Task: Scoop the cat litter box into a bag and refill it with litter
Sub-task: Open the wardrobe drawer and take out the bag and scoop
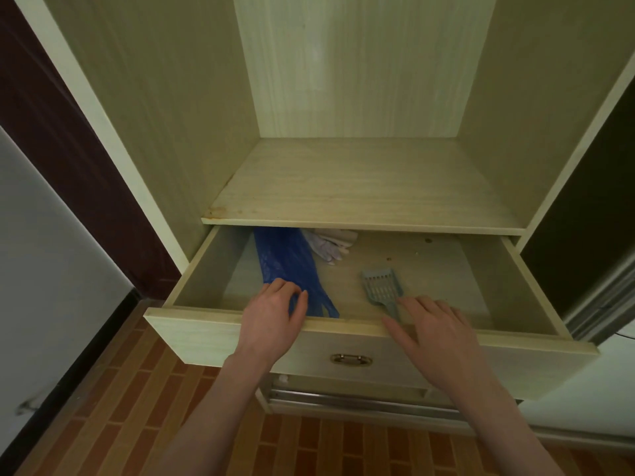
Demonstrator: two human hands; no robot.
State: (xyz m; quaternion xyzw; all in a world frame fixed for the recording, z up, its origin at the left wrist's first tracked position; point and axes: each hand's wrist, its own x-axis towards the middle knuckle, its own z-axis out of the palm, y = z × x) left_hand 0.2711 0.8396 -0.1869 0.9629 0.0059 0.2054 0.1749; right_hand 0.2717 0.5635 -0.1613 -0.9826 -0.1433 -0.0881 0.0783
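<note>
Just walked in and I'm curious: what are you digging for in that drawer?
A person is reaching into the open drawer of a wardrobe. The left hand grips a blue plastic bag, while the right hand, fingers straight, reaches over the handle of a grey litter scoop. Pale gloves lie at the back. No litter box is in view.

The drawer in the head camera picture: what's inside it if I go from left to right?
blue plastic bag with the left hand gripping its near end → pale gloves at the back → grey-blue litter scoop → right hand, fingers straight, reaching at the scoop's handle.
</note>
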